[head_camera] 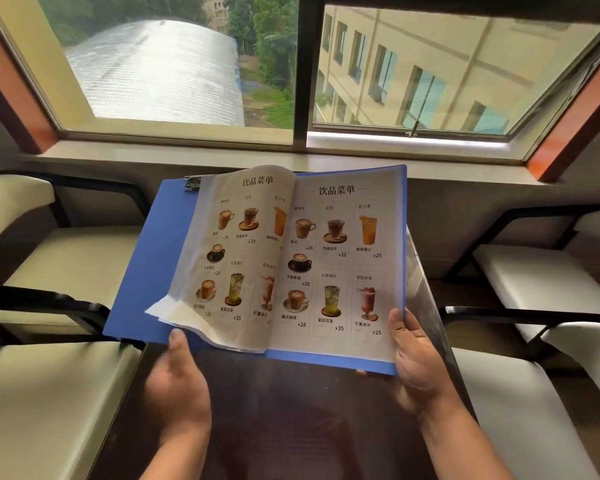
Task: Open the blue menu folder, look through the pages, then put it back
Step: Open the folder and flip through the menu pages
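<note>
The blue menu folder (146, 271) is held open and raised above a dark glossy table (291, 410). Two drink-menu pages (340, 265) with pictures of coffees, teas and juices face me. The left stack of pages curls up at its lower corner. A metal clip (192, 183) sits at the folder's top left. My left hand (177, 379) grips the folder's lower left edge, thumb on top. My right hand (413, 362) grips the lower right corner, thumb pressed on the right page.
Cream-cushioned chairs with black frames stand on both sides, on the left (49, 265) and on the right (541, 282). A window sill (291, 161) and a large window lie straight ahead, beyond the table's far end.
</note>
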A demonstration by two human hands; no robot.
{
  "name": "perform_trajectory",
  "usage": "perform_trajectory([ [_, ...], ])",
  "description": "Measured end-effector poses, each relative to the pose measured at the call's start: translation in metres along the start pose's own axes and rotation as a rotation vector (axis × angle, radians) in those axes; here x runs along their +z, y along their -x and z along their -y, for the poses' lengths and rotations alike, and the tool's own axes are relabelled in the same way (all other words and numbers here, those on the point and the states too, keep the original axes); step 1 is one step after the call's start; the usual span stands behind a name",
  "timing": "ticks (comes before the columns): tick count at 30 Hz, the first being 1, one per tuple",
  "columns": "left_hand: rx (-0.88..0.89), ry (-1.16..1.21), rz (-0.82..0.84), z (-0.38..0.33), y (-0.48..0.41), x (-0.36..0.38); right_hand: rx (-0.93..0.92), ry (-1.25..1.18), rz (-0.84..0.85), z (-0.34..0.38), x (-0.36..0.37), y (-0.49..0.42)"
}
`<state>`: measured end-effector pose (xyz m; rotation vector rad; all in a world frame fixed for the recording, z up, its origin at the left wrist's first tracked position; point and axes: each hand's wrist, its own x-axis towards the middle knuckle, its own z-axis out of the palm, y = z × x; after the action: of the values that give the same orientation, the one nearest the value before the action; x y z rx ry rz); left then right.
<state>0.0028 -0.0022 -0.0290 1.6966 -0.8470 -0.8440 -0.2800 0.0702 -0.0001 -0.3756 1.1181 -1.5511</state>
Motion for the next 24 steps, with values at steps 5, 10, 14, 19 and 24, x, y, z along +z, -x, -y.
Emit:
perform_trajectory([
  [5,-0.312,0.241,0.525,0.012,0.019,0.007,0.001,0.018,-0.001,-0.001,0.001,0.000],
  [10,-0.350,0.554,0.529,-0.007,0.013,0.010,0.013,0.008,0.016,-0.004,-0.001,-0.001],
  [14,-0.385,0.594,0.508,-0.008,0.008,0.008,0.021,-0.009,0.028,-0.005,-0.001,-0.003],
  [19,-0.381,0.591,0.548,-0.001,0.004,0.006,0.006,0.021,0.030,-0.004,0.005,-0.004],
  [24,-0.353,0.574,0.540,0.002,0.001,0.005,0.010,0.027,0.031,-0.005,0.008,-0.004],
])
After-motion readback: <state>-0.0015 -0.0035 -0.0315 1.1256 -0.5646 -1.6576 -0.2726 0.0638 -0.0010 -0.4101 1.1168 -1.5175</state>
